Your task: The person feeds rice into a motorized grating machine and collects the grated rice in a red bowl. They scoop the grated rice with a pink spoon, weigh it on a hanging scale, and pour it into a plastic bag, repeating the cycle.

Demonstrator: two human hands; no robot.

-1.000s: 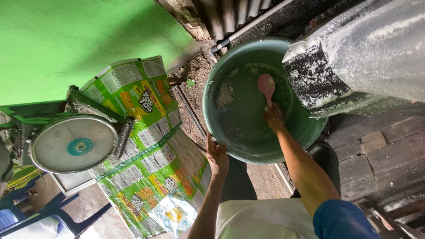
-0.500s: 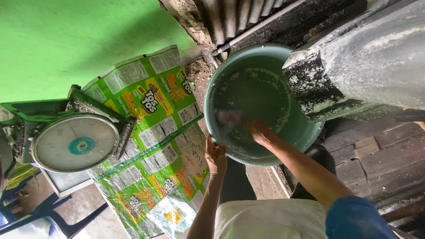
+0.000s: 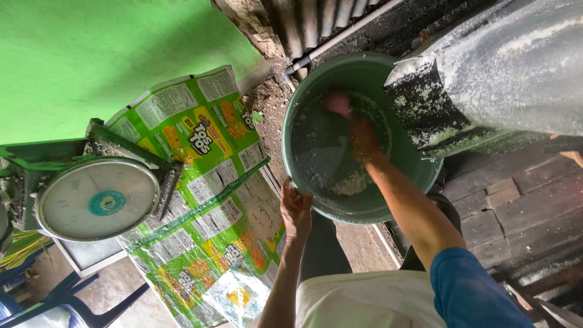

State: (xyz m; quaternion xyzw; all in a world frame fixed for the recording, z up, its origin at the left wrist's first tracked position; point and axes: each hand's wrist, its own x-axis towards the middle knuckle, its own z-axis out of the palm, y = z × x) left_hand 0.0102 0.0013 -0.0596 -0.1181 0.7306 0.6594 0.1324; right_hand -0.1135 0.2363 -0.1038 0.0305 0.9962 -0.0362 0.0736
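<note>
At your lower left sits a round dial scale (image 3: 97,199) — beside it a green printed sack (image 3: 203,200); upper left, a green wall (image 3: 103,54).

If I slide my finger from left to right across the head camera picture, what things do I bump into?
Round white-faced weighing scale → green printed packaging sheet → left hand on the rim → round green plastic basin → flour-dusted grey metal chute.

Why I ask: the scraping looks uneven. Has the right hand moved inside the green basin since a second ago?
Yes. The right hand swept across the green basin floor and back up toward the far rim, near the metal chute.
</note>
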